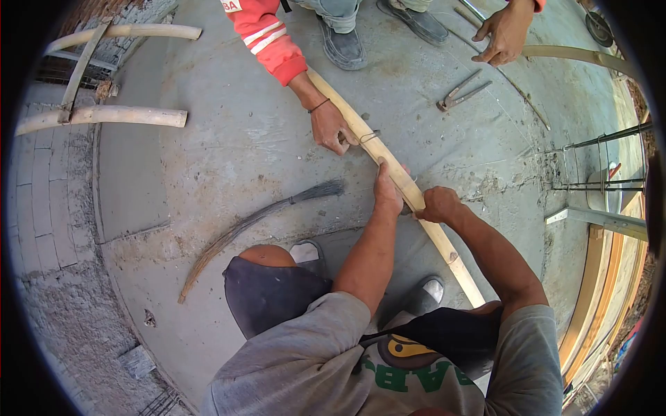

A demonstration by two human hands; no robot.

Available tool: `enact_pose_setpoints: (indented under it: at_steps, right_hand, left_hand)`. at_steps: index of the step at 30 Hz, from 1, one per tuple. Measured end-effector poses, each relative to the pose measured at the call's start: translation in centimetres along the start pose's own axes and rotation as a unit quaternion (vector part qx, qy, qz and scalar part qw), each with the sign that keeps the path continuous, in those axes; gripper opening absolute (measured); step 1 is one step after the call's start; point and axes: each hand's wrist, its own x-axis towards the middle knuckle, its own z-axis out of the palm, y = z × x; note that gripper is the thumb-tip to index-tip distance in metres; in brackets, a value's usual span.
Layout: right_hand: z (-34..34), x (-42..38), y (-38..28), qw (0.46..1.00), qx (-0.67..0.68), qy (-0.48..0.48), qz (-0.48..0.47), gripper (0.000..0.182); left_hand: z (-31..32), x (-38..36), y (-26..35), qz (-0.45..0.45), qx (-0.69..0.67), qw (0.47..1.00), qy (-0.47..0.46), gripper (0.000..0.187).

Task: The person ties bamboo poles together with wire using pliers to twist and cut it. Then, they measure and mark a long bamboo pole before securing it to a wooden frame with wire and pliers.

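Observation:
A long pale split bamboo strip (pixel 364 135) slants across the middle of the head view. My left hand (pixel 387 191) is closed around its left edge, thumb on top. Just beyond, my right hand (pixel 440 206) is a fist against the right edge; what its fingers pinch is hidden. Between my hands, a small dark piece at the strip's edge is too small to name. Farther up, a thin wire loop (pixel 370 136) goes around the bamboo. Beside that loop, touching the strip, is a co-worker's hand (pixel 333 128) with a red sleeve.
A bundle of thin wires (pixel 257 222) lies on the concrete floor (pixel 208 159) to the left. Pincers (pixel 461 95) rest at upper right, near the co-worker's other hand (pixel 505 35). Bamboo poles (pixel 132 116) jut in from the left; rebar (pixel 603 141) and planks (pixel 590 291) are at right.

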Motion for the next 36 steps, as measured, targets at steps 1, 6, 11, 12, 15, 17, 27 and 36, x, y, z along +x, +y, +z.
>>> enact_pose_setpoints:
  at_steps: [1, 6, 11, 12, 15, 17, 27, 36]
  right_hand:
    - [0.1, 0.0, 0.1, 1.000, 0.012, -0.007, 0.011, 0.064]
    - [1.0, 0.5, 1.3, 0.991, 0.131, 0.023, -0.006, 0.062]
    - [-1.1, -0.3, 2.4, 0.946, 0.323, -0.033, -0.009, 0.048]
    - [-1.2, -0.4, 2.9, 0.930, 0.365, -0.035, -0.033, 0.044]
    - [-2.4, -0.9, 3.7, 0.917, 0.392, -0.075, 0.016, 0.044]
    - [-2.7, -1.6, 3.8, 0.953, 0.300, 0.049, 0.015, 0.045]
    - [-9.7, -13.0, 6.9, 0.950, 0.289, 0.103, 0.066, 0.036]
    - [-16.3, -28.9, 6.6, 0.969, 0.034, 0.200, 0.138, 0.036]
  left_hand:
    - [-0.3, 0.3, -0.3, -0.007, 0.002, 1.000, -0.001, 0.062]
    - [1.3, -0.3, -0.1, -0.021, 0.027, 0.999, 0.005, 0.056]
    - [3.2, -0.7, -0.3, 0.001, -0.011, 1.000, -0.007, 0.054]
    - [3.6, -1.0, -0.3, -0.008, -0.035, 0.999, -0.017, 0.054]
    - [4.8, -1.4, 0.1, -0.007, 0.010, 0.999, -0.048, 0.053]
    - [5.6, -1.5, 0.1, -0.001, 0.006, 0.997, -0.072, 0.052]
    - [9.6, -6.2, -0.5, -0.106, -0.015, 0.930, -0.351, 0.057]
    - [17.3, -14.1, -2.4, -0.140, -0.009, 0.867, -0.478, 0.049]
